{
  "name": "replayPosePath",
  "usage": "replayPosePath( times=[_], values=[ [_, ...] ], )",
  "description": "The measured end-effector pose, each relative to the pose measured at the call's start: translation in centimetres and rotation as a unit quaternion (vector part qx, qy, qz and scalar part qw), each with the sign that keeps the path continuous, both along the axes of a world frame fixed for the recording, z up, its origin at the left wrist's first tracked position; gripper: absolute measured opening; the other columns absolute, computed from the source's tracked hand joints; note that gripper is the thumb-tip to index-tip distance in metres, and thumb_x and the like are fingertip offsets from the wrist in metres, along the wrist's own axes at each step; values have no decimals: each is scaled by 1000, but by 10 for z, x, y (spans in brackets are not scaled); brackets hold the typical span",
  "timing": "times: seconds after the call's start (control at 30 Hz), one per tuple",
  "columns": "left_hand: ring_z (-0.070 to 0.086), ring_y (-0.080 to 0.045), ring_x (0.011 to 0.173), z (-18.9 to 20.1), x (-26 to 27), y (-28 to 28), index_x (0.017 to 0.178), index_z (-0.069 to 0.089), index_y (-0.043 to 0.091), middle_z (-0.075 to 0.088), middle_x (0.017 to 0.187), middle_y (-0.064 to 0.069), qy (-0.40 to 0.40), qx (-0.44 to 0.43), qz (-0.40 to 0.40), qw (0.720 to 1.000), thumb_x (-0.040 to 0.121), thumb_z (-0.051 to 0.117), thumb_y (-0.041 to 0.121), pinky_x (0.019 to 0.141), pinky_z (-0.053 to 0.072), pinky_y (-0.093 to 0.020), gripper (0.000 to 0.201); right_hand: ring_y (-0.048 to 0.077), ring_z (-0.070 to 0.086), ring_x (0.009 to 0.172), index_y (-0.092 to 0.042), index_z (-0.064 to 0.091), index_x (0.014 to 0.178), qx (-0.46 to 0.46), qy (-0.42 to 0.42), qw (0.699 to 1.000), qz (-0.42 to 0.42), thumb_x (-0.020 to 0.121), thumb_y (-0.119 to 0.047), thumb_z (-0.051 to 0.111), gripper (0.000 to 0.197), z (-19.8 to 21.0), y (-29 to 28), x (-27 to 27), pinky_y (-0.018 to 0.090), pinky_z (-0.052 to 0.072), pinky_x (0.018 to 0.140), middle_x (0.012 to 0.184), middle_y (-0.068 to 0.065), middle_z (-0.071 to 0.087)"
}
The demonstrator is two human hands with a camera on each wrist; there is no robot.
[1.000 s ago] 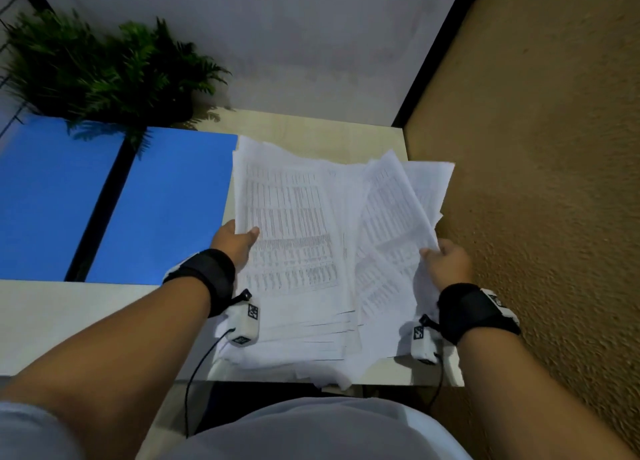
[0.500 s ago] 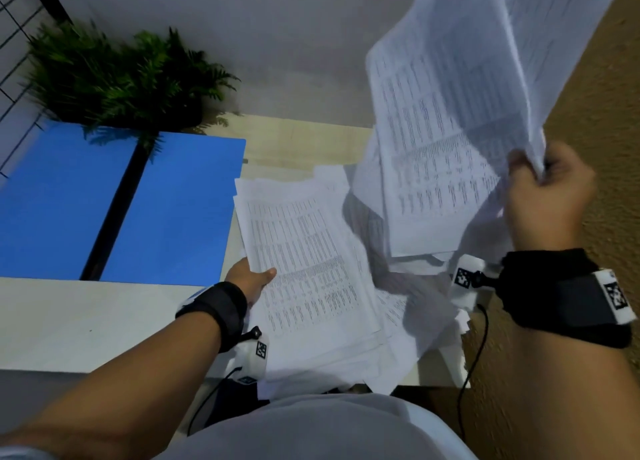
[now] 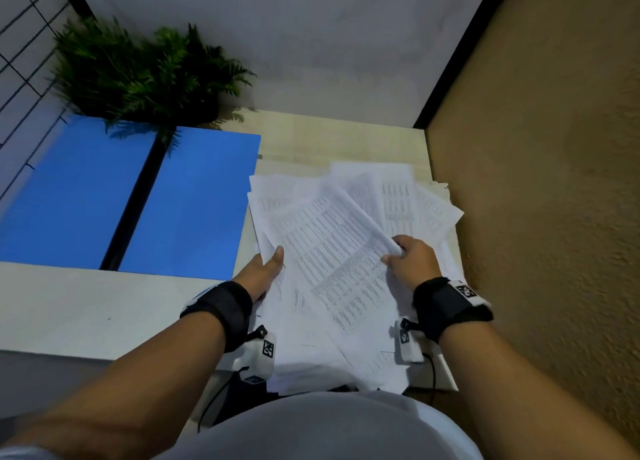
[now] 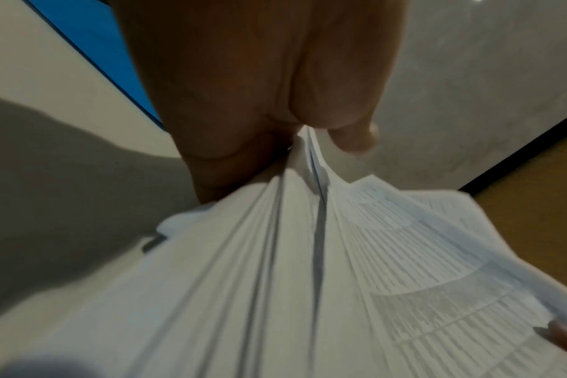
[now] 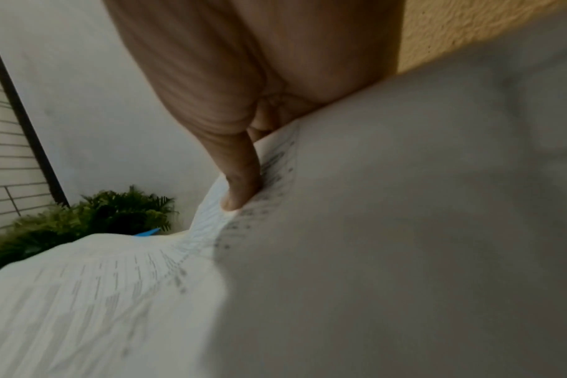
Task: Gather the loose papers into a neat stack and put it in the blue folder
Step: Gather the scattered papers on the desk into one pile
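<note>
A messy pile of printed white papers lies fanned on the right part of the desk, some hanging over the near edge. My left hand grips the pile's left edge, thumb on top; the left wrist view shows several sheets pinched there. My right hand pinches the right edge of a top bundle of papers, laid across the pile. The blue folder lies open and flat to the left, its right flap beside the papers.
A green fern plant stands behind the folder at the back. A textured ochre wall runs close along the desk's right side. The pale desk top shows bare at the near left. A white wall panel is at the back.
My right hand, which had lifted a bundle of sheets high to the right half a second ago, has brought it down onto the pile. The left hand stayed at the left edge.
</note>
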State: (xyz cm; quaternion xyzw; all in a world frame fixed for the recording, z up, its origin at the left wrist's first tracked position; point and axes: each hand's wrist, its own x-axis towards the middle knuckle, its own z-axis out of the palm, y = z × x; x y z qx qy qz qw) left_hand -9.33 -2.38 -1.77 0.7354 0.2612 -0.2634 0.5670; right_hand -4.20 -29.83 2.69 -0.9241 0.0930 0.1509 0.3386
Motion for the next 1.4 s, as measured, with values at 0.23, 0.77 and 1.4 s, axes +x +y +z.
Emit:
replayPosePath(
  times=[0.23, 0.77, 1.4],
  values=[
    [54, -31, 125, -5, -10, -2, 146, 36, 12, 56, 137, -11, -12, 13, -14, 1000, 87, 66, 3, 97, 45, -34, 67, 20, 45, 67, -7, 41, 85, 59, -42, 986, -150, 92, 5, 50, 16, -12, -8, 8, 25, 38, 60, 73, -1, 55],
    [55, -37, 125, -1, -16, -7, 145, 37, 11, 55, 141, -7, -30, -11, 32, 999, 89, 67, 7, 102, 46, -46, 63, 20, 47, 71, -7, 56, 90, 101, 10, 989, -107, 95, -6, 55, 5, -22, -5, 10, 25, 38, 64, 74, 3, 53],
    [49, -19, 119, -3, -8, -11, 148, 13, 17, 45, 139, 4, 1, -18, 55, 998, 87, 60, 52, 90, 40, -31, 84, 14, 40, 68, -11, 41, 74, 67, 84, 991, -74, 100, -4, 40, 27, -51, 24, -9, 23, 32, 65, 75, -1, 42]
  ],
)
